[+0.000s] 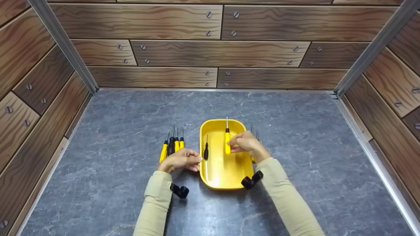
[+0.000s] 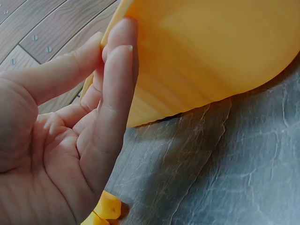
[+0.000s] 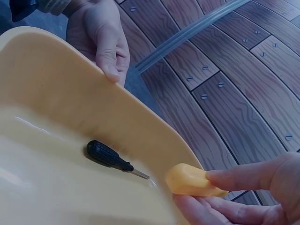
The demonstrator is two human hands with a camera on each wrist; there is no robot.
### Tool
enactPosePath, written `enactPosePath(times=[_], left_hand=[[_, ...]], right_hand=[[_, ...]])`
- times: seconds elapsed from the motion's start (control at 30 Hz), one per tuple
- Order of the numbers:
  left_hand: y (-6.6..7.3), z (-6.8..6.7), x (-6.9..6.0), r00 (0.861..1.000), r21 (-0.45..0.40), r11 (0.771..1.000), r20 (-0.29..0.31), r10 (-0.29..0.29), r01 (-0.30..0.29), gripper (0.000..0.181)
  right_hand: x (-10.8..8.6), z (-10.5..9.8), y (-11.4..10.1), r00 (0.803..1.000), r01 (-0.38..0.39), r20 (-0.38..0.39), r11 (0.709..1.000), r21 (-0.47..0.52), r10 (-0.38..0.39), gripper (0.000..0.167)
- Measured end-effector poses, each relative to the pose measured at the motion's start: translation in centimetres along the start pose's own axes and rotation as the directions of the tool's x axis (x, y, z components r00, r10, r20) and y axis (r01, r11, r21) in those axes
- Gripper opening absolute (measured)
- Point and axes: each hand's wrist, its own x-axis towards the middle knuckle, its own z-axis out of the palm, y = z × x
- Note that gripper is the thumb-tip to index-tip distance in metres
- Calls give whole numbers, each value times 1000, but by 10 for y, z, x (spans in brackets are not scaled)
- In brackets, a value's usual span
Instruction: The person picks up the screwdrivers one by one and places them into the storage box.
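While relaxed L hand (image 1: pixel 183 160) touches L rim of rounded-rectangular yellow plastic tray (image 1: pixel 223 173), R hand (image 1: pixel 246 144) pinches yellow-handled, black-collared metal screwdriver (image 1: pixel 227 141) above it.
L fingers loosely bent, thumb at rim; R thumb + fingertips on handle, shaft pointing twd far end. In tray, nr L wall: slim black-handled screwdriver (image 1: pixel 206 152). L of tray: 4 side-by-side screwdrivers (image 1: pixel 171 146), 3 yellow/black + 1 black; R side: more screwdrivers (image 1: pixel 253 159), partly hidden by R hand. At back: brown wood-plank-patterned wall (image 1: pixel 216 54).
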Motion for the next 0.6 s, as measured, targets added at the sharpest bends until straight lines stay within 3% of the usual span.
enactPosePath(times=[0.6], left_hand=[[1,1,0,1000,-6,1000,-15,-18,18,27]], right_hand=[[8,12,0,999,-37,1,999,-39,38,27]])
